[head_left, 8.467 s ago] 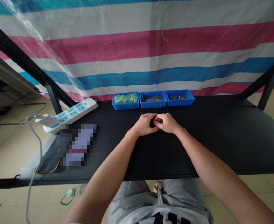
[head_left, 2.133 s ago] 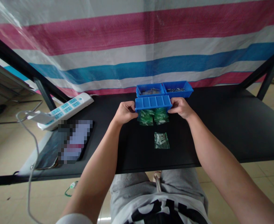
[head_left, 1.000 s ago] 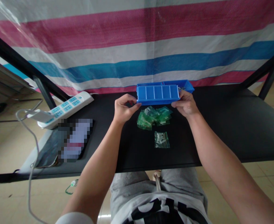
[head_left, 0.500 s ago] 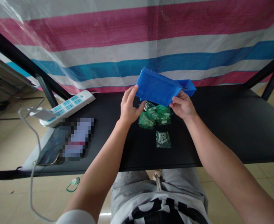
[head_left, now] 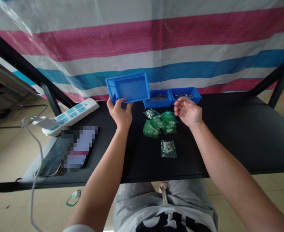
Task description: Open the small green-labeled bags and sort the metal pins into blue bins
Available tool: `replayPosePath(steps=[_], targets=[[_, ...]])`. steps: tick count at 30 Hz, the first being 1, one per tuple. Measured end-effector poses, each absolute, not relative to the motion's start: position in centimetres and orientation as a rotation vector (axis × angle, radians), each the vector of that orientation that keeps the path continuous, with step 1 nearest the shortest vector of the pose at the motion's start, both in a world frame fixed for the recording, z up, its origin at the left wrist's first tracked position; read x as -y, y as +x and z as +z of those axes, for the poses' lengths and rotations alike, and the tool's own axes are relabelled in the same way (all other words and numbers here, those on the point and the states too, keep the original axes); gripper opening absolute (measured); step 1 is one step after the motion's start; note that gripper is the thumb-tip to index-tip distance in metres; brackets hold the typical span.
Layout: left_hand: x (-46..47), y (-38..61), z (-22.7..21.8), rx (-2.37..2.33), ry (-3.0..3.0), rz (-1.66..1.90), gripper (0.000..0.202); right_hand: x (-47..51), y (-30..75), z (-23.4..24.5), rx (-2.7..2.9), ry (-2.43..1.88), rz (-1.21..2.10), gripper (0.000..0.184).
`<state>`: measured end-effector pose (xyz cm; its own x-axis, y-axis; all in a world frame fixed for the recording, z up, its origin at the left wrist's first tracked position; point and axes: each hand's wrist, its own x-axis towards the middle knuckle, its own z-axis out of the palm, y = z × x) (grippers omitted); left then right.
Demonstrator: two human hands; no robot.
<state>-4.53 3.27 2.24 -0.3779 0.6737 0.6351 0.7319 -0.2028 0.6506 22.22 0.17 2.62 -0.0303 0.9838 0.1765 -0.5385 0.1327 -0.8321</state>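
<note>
My left hand [head_left: 119, 113] grips the near rim of an empty blue tray [head_left: 129, 87], held tilted above the black table [head_left: 241, 129] with its inside facing me. My right hand [head_left: 188, 111] hovers just right of a heap of small green bags [head_left: 160, 124]; its fingers are loosely curled and hold nothing. One more small clear-green bag [head_left: 168, 149] lies alone, nearer to me.
Two blue trays [head_left: 171, 95] with small metal parts stand at the back of the table. A white power strip [head_left: 68, 115] and a flat blurred object [head_left: 77, 151] lie at the left. A cable [head_left: 33, 180] hangs over the left edge. A striped tarp hangs behind.
The tray was tipped upside down over the table and the green bags fell out. My right hand let go, and my left hand carried the empty tray up and to the left.
</note>
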Motion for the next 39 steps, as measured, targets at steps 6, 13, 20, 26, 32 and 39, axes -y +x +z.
replayPosePath(steps=[6, 13, 20, 26, 32, 39], targets=[[-4.2, -7.1, 2.4, 2.416, -1.463, -1.564, 0.034, -1.1, 23.7, 2.0, 0.836, -0.774, 1.239, 0.018], [-4.4, -7.8, 1.5, 2.62, -1.54, -1.376, 0.037, -0.9, 23.4, 2.0, 0.846, -0.783, 1.263, 0.019], [-4.2, -6.8, 1.3, 2.448, -1.556, -1.368, 0.066, -1.2, 22.9, 1.8, 0.964, -0.948, 1.131, 0.02], [-3.1, -4.0, 1.1, 2.169, -1.83, -1.218, 0.046, -2.1, 22.9, 0.1, 1.211, -1.449, 0.492, 0.035], [-2.6, -2.6, 0.2, 2.094, -2.101, -0.932, 0.058, -2.4, 23.3, -0.9, 1.348, -1.565, 0.366, 0.073], [-2.7, -2.8, 0.2, 2.144, -2.156, -0.932, 0.063, -2.8, 24.1, -1.7, 1.393, -1.617, 0.489, 0.069]])
